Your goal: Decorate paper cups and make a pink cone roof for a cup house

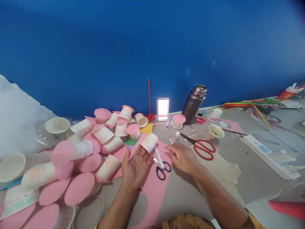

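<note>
The left hand (135,165) lies palm up on the grey worktop (250,171), its fingers curled loosely around a small white paper cup with faint printing (149,142), which tips on its side at the fingertips. The right hand (184,157) rests palm down just right of that cup, fingers spread and gripping nothing. Between the two hands, right below the cup, a small pair of black-handled scissors (162,165) lies on a long sheet of pink paper (152,190). Further right of the cup sits a big pair of red-handled scissors (203,148), and beyond those a tall dark metal flask (193,104) stands against the blue wall (143,47). Left of the cup spreads a heap of similar paper cups capped with pink paper discs (100,136), most of them toppled.
</note>
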Demonstrator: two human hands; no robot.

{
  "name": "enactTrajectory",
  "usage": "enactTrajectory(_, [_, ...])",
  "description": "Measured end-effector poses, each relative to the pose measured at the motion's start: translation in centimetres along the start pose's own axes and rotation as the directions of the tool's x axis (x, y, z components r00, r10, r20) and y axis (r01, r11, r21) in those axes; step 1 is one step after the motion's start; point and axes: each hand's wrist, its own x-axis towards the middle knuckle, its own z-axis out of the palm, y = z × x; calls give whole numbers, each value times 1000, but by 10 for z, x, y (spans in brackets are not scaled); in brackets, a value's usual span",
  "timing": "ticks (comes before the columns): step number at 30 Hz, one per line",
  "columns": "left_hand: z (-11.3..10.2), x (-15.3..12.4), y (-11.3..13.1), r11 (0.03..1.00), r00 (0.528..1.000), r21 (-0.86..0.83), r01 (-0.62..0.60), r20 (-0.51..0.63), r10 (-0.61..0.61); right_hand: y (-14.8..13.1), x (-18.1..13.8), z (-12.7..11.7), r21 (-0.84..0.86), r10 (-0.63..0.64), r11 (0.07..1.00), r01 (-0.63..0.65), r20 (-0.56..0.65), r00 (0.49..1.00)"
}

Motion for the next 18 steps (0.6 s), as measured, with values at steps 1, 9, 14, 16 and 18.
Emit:
enactTrajectory(1, [-1,1,0,1000,1000,2,2,-12,-2,5,1,-7,7,102,995,-102,-83,991])
enactTrajectory(9, [-2,4,5,999,998,-39,-6,-60,4,20,-2,-42,-64,368,926,-373,-81,926])
enactTrajectory(14, [3,0,5,1000,999,-3,7,-43,-7,9,-2,-8,-192,365,917,-349,53,930])
enactTrajectory(16, [5,-2,6,1000,999,8,-11,-53,11,11,0,2,-208,356,918,-337,61,933])
enactTrajectory(18, [6,-3,6,999,997,15,-33,-73,34,14,0,5,-206,358,918,-340,56,932])
